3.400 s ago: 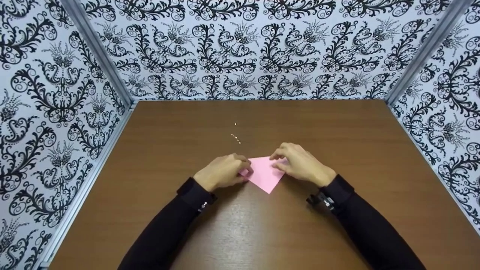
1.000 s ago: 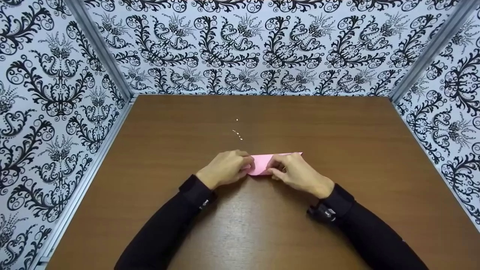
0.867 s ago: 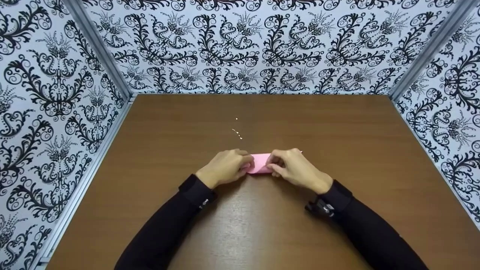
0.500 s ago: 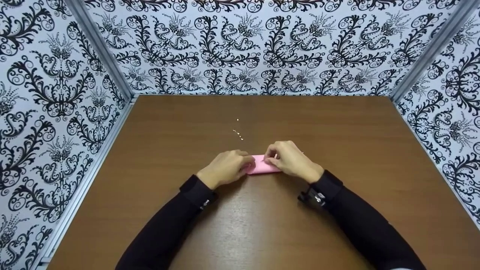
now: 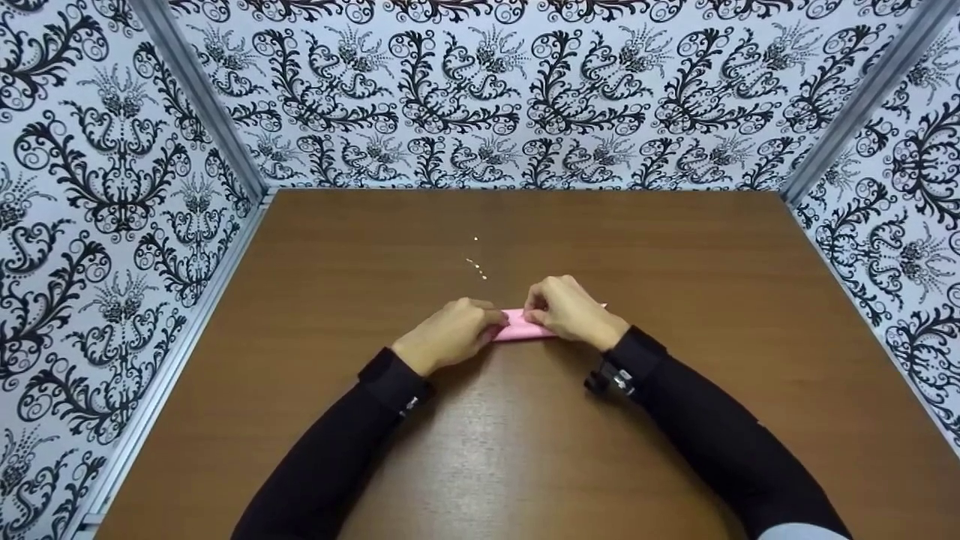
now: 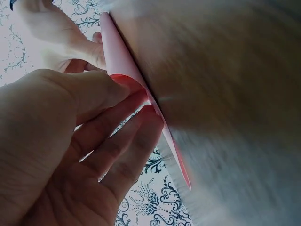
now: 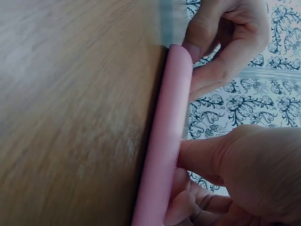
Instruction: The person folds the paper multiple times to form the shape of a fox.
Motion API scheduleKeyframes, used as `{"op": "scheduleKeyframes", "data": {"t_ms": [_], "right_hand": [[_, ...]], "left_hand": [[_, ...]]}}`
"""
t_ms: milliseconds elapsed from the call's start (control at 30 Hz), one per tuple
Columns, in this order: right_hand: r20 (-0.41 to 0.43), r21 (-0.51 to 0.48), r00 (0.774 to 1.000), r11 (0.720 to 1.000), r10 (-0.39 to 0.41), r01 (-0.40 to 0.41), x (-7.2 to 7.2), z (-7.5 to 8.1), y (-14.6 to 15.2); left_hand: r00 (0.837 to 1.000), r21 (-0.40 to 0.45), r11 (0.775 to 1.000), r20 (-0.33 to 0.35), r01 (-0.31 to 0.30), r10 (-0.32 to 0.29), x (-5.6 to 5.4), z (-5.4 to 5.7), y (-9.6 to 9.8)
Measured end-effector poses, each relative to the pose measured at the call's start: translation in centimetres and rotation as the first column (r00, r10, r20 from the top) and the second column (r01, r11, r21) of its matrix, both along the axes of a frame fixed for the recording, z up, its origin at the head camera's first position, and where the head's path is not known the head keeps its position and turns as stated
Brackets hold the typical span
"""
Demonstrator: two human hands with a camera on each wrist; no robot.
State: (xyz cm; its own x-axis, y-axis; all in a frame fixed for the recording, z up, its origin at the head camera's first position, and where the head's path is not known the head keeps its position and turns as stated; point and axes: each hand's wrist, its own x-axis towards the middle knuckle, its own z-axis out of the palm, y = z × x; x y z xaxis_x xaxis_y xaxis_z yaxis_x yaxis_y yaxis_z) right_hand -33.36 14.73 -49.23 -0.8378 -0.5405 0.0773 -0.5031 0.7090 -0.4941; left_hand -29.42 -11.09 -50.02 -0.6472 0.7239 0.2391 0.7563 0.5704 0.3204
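Note:
A pink sheet of paper (image 5: 519, 328) lies on the wooden table between both hands, its near side folded over into a narrow strip. My left hand (image 5: 452, 335) pinches the strip's left end, with the thumb at the curled edge in the left wrist view. My right hand (image 5: 571, 309) has thumb and index finger together on the folded flap, right of the middle. In the right wrist view the near fold of the paper (image 7: 164, 136) is a smooth, rounded roll. From the left wrist, the paper (image 6: 117, 52) curves up off the table, and a pointed corner sticks out along it.
The brown wooden table (image 5: 360, 240) has patterned black-and-white walls (image 5: 480, 97) at its back and sides, with grey metal posts in the corners. Several small white specks (image 5: 477, 267) show on the tabletop beyond the paper.
The paper's near corner pointed toward me at first and is now folded over, away from me. My right hand has moved up and left with the flap; the left hand stays at its end.

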Motion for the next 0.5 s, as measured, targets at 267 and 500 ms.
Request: {"op": "scheduleKeyframes", "data": {"t_ms": [267,500], "right_hand": [[-0.032,-0.002,0.999,0.999,-0.039,0.038,0.01,-0.07,-0.10],[-0.034,-0.025,0.999,0.999,-0.037,0.036,0.09,-0.42,-0.11]], "left_hand": [[0.999,0.000,1.000,0.030,-0.013,0.013,-0.19,-0.17,-0.08],[1.000,0.011,1.000,0.013,-0.005,0.005,-0.11,-0.22,-0.10]]}}
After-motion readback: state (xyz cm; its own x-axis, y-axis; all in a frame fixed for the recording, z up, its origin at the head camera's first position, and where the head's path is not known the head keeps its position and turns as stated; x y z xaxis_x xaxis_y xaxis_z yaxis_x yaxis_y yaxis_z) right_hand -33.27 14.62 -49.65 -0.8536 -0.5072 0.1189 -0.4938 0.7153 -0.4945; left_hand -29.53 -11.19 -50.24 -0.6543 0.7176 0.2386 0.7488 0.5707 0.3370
